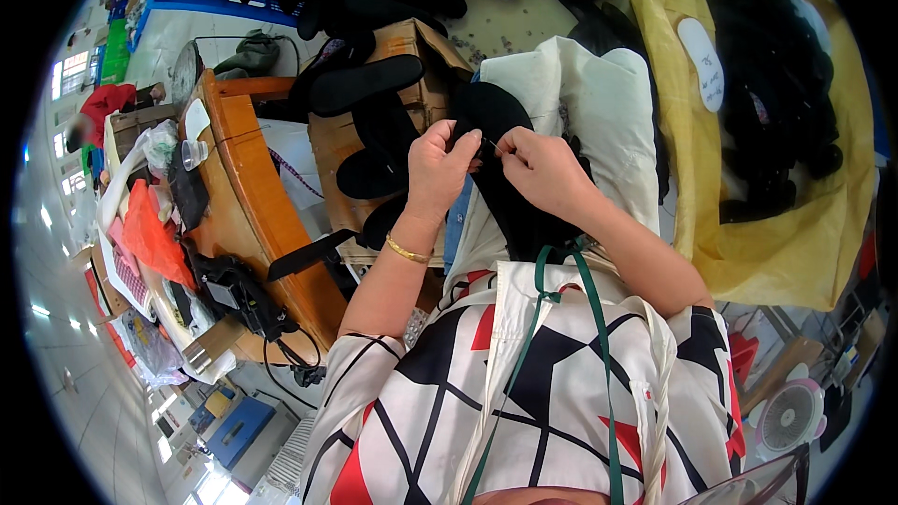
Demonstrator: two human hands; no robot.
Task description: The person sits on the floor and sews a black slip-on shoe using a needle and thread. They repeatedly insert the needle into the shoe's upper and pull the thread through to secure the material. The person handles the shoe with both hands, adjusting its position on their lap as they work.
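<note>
Left hand [438,164] clamps the black sole [491,117] on the lap, right hand [543,168] pinches a thin needle [490,142], cardboard box [412,47] of soles just beyond

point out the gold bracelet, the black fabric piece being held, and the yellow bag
gold bracelet [408,251], head view, on the band across the left wrist
black fabric piece [493,112], head view, on its rounded upper end above the hands
yellow bag [781,257], head view, on its bare lower wall
</note>
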